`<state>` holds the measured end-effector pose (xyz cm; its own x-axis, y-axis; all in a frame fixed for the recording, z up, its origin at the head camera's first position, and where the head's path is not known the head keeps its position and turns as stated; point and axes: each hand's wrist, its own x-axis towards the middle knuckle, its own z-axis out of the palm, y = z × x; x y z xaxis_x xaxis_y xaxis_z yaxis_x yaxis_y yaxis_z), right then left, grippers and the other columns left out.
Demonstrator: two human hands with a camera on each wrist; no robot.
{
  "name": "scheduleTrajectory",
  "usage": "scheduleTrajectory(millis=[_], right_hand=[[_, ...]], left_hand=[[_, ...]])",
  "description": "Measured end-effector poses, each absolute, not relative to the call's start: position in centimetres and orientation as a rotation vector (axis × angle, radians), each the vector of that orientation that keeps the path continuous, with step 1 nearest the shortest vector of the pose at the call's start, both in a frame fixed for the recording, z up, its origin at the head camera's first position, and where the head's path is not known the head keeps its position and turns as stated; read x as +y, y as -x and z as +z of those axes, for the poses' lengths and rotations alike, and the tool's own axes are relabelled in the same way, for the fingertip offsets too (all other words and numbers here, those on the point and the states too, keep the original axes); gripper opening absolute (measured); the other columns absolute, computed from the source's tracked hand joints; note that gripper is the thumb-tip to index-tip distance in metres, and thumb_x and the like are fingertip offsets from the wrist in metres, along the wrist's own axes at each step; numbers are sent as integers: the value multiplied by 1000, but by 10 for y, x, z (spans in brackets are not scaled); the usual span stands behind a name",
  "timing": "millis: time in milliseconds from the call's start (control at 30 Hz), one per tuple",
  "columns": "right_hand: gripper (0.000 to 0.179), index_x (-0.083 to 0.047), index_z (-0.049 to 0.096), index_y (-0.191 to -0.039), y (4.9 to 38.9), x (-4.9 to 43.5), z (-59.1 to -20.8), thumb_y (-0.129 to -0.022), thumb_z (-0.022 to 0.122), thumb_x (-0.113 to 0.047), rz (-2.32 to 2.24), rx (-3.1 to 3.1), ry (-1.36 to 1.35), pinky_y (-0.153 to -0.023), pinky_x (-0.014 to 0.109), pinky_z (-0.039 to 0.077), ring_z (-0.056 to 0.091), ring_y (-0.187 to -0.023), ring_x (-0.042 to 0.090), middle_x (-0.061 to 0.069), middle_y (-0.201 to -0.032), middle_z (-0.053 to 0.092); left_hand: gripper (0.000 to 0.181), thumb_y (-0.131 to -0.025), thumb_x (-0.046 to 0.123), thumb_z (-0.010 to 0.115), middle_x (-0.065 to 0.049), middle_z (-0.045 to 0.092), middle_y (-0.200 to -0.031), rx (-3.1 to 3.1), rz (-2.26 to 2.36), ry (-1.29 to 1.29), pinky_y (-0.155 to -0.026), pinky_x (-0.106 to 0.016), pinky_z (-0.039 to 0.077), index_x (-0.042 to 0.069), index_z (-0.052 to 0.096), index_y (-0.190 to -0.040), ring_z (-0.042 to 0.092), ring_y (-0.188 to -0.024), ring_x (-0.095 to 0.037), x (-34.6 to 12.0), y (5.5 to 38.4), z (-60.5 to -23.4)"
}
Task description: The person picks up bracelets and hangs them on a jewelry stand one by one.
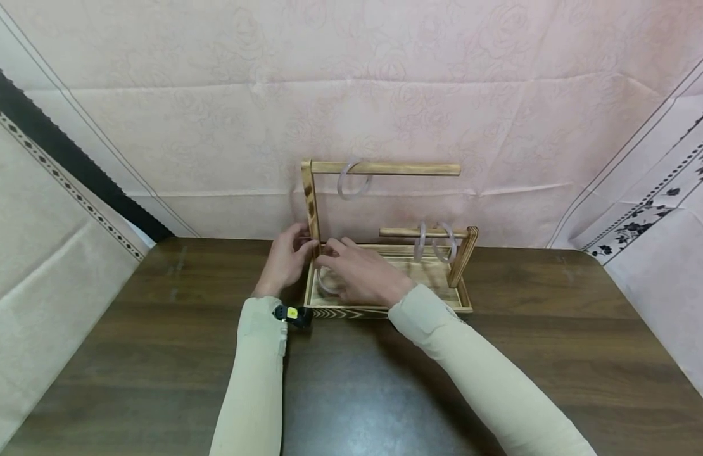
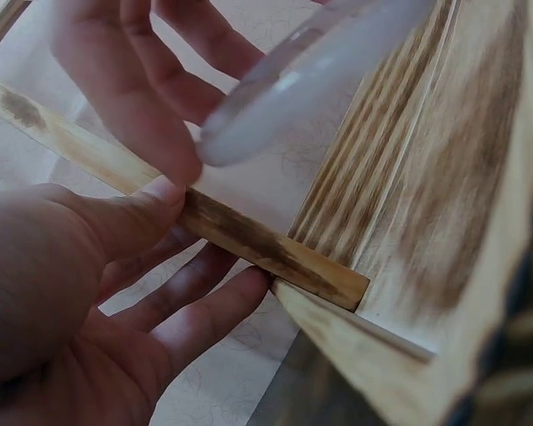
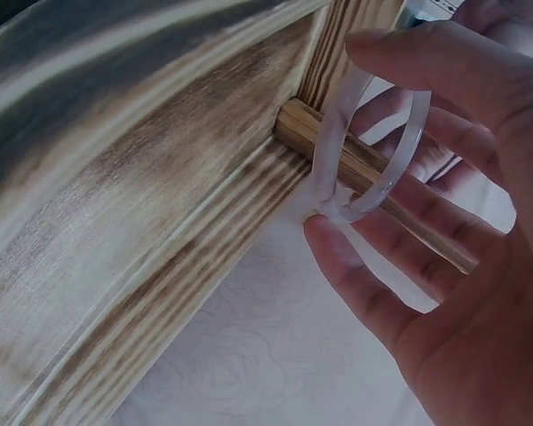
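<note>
A wooden stand has a shallow tray as its base and a tall post at its left end. My left hand grips this post near its foot, thumb on one side and fingers on the other. With thumb and fingertips my right hand holds a translucent whitish bangle beside the post, over the tray's left end. In the left wrist view the bangle is tilted and its edge is close to the post. Part of it is hidden behind the right hand in the head view.
From the tall post a long upper bar runs right, with one bangle hanging on it. Two more bangles hang on the lower bar, held by a short right post. A patterned cloth rises behind the brown table.
</note>
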<state>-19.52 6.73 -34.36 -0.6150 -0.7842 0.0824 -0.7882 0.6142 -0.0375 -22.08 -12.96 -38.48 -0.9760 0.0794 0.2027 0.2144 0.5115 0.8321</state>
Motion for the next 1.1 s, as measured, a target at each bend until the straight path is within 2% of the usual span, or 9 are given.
scheduleTrajectory(millis=[133,400,633,767,933,1100], right_hand=[[70,-25,59,-139,192,70,-340,-76,89,-21,149,-2750,-1361,-80,30,56,49,-117,20,1,-138,52],[67,-25,58,-140,185,75,-335,-80,88,-24,169,-2697,-1358,-72,27,55,49,-115,19,0,-136,51],[66,-26,59,-138,178,80,-331,-79,89,-29,216,-2662,-1329,-70,31,56,51,-116,21,0,-138,51],[69,-24,59,-136,176,83,-330,-76,91,-27,229,-2627,-1330,-69,31,56,52,-115,21,1,-136,53],[70,-24,60,-135,175,85,-330,-72,92,-19,241,-2583,-1324,-74,31,57,54,-116,23,3,-134,55],[70,-23,61,-134,173,87,-327,-72,91,-18,280,-2575,-1294,-81,31,57,53,-116,22,2,-131,55]], left_hand=[[31,-104,12,58,-19,67,-127,-2610,-1465,251,-102,-47,54,3,57,-133,64,-121,-33,-129,220,-385],[32,-104,13,58,-19,66,-128,-2615,-1455,240,-102,-47,54,3,57,-134,64,-121,-34,-130,221,-386],[31,-104,12,58,-20,67,-127,-2622,-1458,235,-101,-46,55,2,56,-134,64,-121,-33,-130,221,-386],[32,-104,11,58,-21,66,-127,-2620,-1464,234,-101,-46,55,1,56,-134,64,-121,-34,-130,221,-385],[32,-104,12,58,-20,67,-127,-2615,-1477,240,-98,-46,56,2,56,-135,65,-119,-34,-129,220,-385],[32,-104,13,57,-19,67,-127,-2613,-1484,239,-96,-45,58,3,56,-135,65,-119,-32,-128,219,-385]])
